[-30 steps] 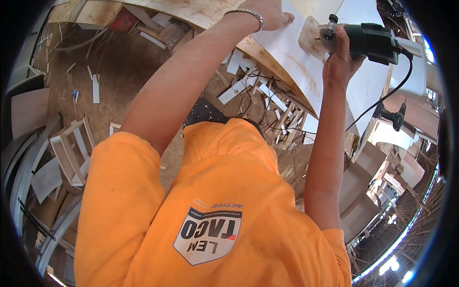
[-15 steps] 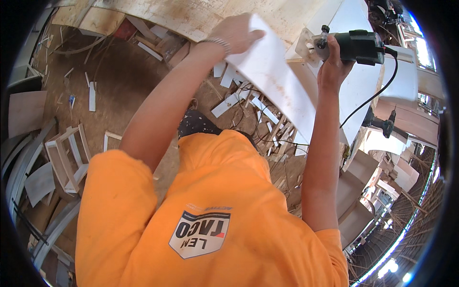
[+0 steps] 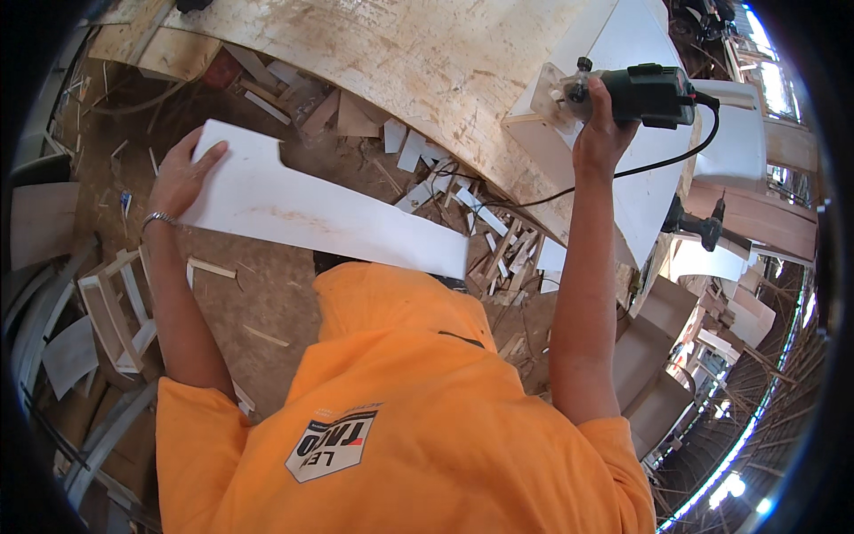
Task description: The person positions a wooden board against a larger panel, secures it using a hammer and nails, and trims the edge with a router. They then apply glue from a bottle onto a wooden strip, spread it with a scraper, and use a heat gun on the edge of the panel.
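My left hand grips one end of a long white board, with the thumb on its top face. The board has a notch cut in its far edge and brownish dust along its middle, and it is held out in front of my body, off the bench. My right hand is wrapped round a trim router, dark-bodied with a clear base and a black cord. The router's base is at a white panel piece on the workbench; whether the two touch I cannot tell.
Wood offcuts and cords litter the floor below the bench. A cordless drill lies at the right. On the left stand a small wooden frame and curved grey strips. A large white panel lies under the router.
My left hand has swung left and nearer, carrying the white board off the bench edge to in front of me. My right hand with the router has shifted slightly left.
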A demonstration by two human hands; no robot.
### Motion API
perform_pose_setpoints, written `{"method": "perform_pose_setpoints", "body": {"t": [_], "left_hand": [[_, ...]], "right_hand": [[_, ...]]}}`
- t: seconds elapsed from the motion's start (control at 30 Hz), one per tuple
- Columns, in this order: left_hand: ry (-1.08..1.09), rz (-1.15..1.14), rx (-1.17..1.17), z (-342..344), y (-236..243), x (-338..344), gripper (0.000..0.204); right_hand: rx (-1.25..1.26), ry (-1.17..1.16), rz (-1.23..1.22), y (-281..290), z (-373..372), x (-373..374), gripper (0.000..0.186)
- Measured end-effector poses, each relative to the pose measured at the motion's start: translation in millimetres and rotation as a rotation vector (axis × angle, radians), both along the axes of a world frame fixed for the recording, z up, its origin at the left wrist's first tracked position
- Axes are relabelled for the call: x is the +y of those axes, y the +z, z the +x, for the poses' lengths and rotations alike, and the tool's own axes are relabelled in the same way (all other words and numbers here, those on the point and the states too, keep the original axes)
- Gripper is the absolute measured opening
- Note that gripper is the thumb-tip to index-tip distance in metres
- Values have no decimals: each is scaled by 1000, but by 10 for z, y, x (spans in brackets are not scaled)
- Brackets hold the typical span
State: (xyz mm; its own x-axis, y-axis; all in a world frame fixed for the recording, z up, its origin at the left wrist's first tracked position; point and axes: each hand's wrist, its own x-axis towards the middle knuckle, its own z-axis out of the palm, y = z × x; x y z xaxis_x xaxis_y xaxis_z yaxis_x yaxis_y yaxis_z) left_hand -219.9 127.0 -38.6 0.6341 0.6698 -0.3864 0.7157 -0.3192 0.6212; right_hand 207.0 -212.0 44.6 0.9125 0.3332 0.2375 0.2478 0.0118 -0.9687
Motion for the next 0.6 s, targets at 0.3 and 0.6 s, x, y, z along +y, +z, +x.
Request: {"method": "perform_pose_setpoints", "body": {"t": [0.3, 0.6], "left_hand": [[155, 256, 218, -840, -180, 191, 80], [286, 588, 356, -1213, -780, 45, 92]], "right_hand": [[0, -2, -8, -2, -107, -18, 50], [6, 5, -2, -10, -206, -24, 52]]}}
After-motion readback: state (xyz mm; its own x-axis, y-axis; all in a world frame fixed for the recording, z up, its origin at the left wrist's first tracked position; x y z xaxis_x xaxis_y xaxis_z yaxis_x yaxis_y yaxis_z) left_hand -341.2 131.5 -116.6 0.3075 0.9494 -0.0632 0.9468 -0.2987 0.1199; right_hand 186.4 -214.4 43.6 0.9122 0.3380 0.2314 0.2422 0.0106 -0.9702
